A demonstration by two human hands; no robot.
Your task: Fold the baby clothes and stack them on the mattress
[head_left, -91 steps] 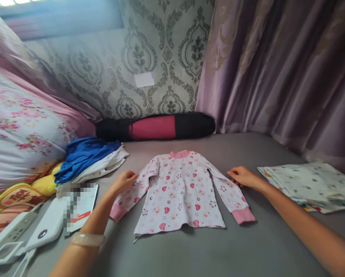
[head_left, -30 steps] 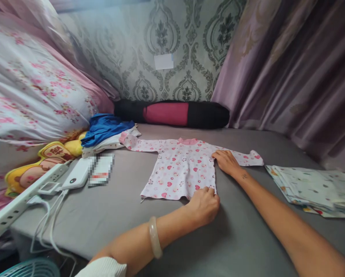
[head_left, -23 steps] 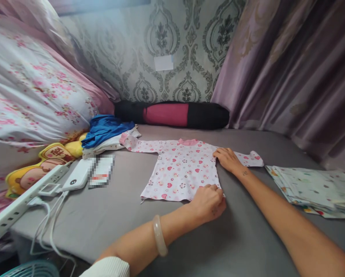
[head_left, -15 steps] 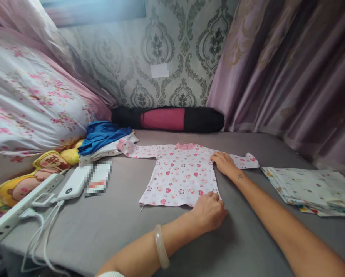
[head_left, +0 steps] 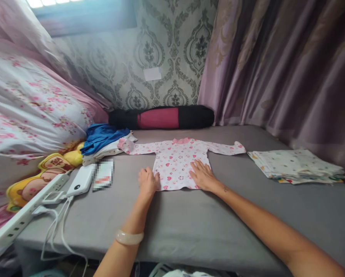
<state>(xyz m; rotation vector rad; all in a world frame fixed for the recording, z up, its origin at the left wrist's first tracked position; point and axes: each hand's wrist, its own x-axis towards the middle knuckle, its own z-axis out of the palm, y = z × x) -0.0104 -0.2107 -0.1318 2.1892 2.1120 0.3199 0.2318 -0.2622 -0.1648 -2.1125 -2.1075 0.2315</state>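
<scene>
A small long-sleeved shirt (head_left: pixel 176 163), white with pink hearts and flowers and a pink collar, lies spread flat on the grey bed cover. My right hand (head_left: pixel 203 177) rests flat on its lower right part, fingers stretched out. At the lower left edge is my left hand (head_left: pixel 148 181), fingers loosely bent and thumb apart from them, the thumb touching the shirt's side. A pale bangle (head_left: pixel 129 237) circles my left wrist. Both sleeves extend outward, and the left cuff lies against a pile of clothes.
Folded patterned cloth (head_left: pixel 296 165) lies to the right. Blue and white clothes (head_left: pixel 104 138) are heaped at the left, near yellow plush toys (head_left: pixel 49 163). A white power bank (head_left: pixel 81 180), cables and a power strip (head_left: pixel 25 209) sit at the left edge. A black and red roll (head_left: pixel 161 117) lies along the wall.
My left hand has moved from the shirt's lower right corner to its lower left edge. My right hand has shifted from the armpit area down onto the lower right front. The camera view has shifted.
</scene>
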